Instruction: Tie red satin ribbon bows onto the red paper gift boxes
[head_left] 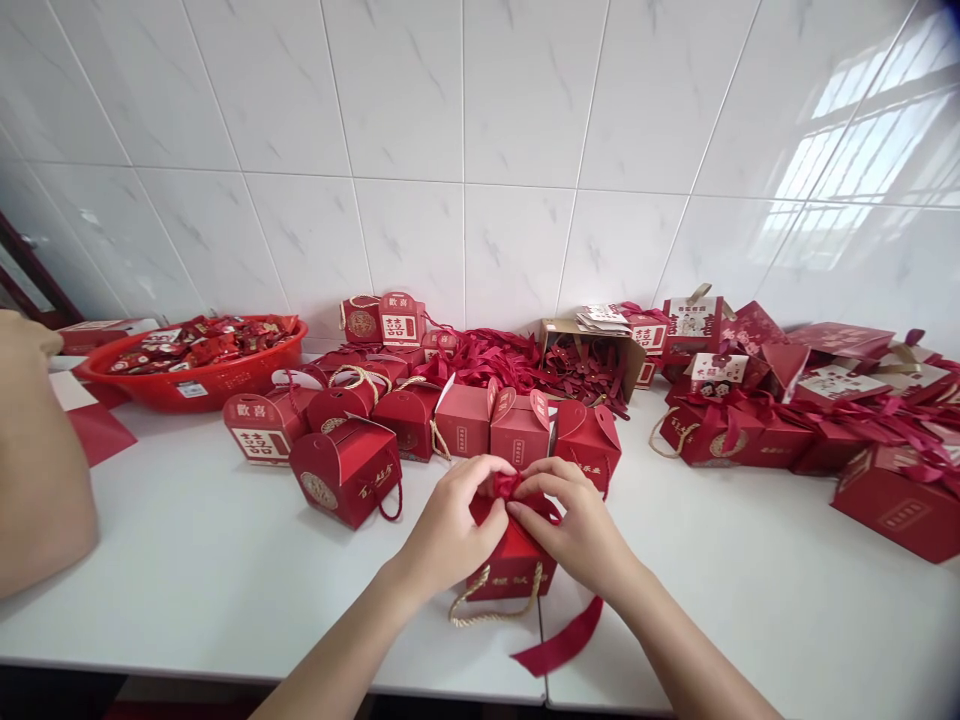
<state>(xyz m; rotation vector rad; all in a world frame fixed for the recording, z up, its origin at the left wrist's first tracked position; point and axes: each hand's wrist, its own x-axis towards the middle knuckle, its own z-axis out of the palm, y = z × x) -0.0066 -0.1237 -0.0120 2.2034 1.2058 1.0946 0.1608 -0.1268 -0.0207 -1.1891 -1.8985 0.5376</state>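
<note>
A red gift box (517,580) with gold lettering stands upright on the white table before me. Its gold rope handle (487,620) droops at the front. On the box's top, my left hand (459,515) pinches a dark red ribbon (564,640) from the left side. From the right, my right hand (574,515) grips the same ribbon, thumb and fingers pressed together near the knot. One ribbon tail hangs past the box's right side onto the table. My fingers partly cover the knot and the box's top.
Several red boxes (345,475) stand behind my hands. A red basin (195,380) of wrapped sweets is at the left, beside a person's arm (45,460). A ribbon pile (487,358) and a cardboard box (634,365) lie near the wall. Ribboned boxes (900,500) crowd the right.
</note>
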